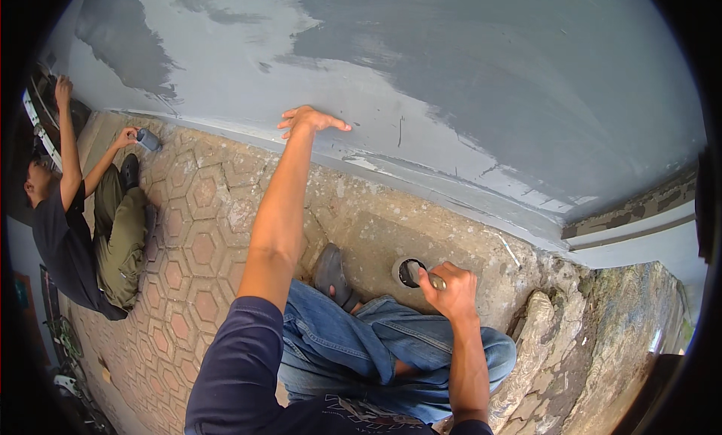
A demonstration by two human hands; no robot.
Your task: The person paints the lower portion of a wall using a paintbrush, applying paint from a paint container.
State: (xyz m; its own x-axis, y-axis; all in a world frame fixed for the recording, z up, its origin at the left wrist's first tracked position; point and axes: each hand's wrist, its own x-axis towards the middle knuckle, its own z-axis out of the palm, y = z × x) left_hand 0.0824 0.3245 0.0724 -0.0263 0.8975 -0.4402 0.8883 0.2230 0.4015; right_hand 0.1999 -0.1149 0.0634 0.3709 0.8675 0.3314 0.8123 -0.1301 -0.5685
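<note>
Brush (pixel 438 283) is gripped by the right hand (pixel 454 292) at the cup (pixel 398 269), which stands on the ground (pixel 368 235), seemingly for easy reach; the left hand (pixel 307 120), spread wide, perhaps braces on the wall (pixel 519 66).

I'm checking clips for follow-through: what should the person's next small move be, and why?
Probably lift what looks like a brush from the cup toward the wall: the right hand holds it at the cup's mouth, and pale areas show beside the wall's darker patches.
</note>
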